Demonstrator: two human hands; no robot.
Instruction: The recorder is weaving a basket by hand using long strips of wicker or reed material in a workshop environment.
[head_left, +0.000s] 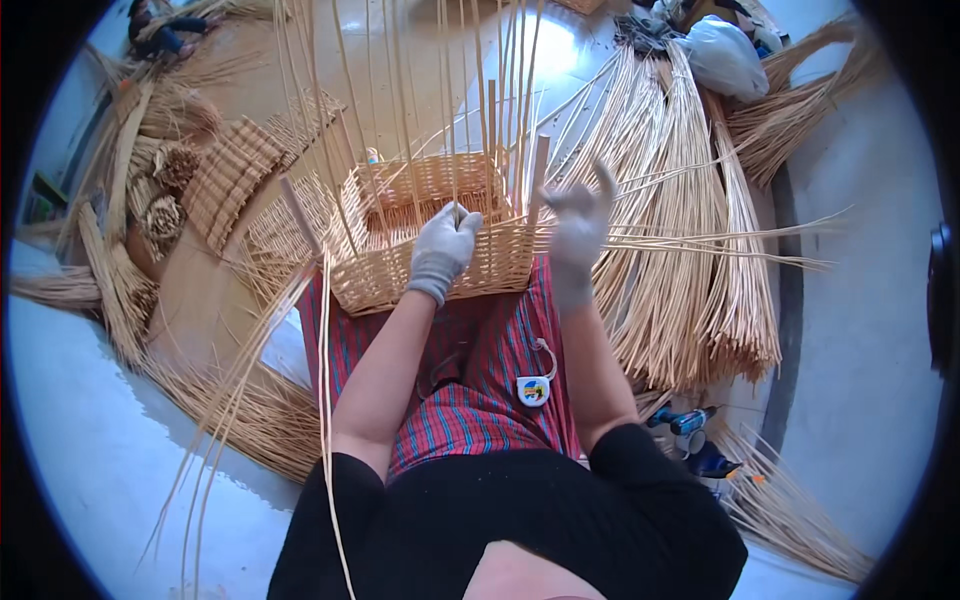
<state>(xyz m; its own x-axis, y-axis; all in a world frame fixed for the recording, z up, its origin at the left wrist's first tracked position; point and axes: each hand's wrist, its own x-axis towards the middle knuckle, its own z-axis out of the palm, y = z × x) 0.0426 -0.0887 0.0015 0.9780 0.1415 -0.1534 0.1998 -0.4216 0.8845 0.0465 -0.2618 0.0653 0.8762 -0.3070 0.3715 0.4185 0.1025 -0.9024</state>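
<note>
A pale woven wicker basket (370,282) rests across my lap, with long upright rods (400,100) rising from its walls and loose strands trailing down past its left corner. My gloved left hand (443,245) is closed around an upright rod at the front rim. My gloved right hand (577,225), slightly blurred, is raised just beyond the basket's right end, its fingers apart. A small round tape measure (533,390) hangs on a cord against my striped red apron (450,420).
Long willow bundles (680,250) lie at right, near a cordless drill (688,420) and a white plastic bag (727,62). Woven panels (233,177) and more bundles (120,290) lie on cardboard at left. Another person (160,35) is partly visible at top left.
</note>
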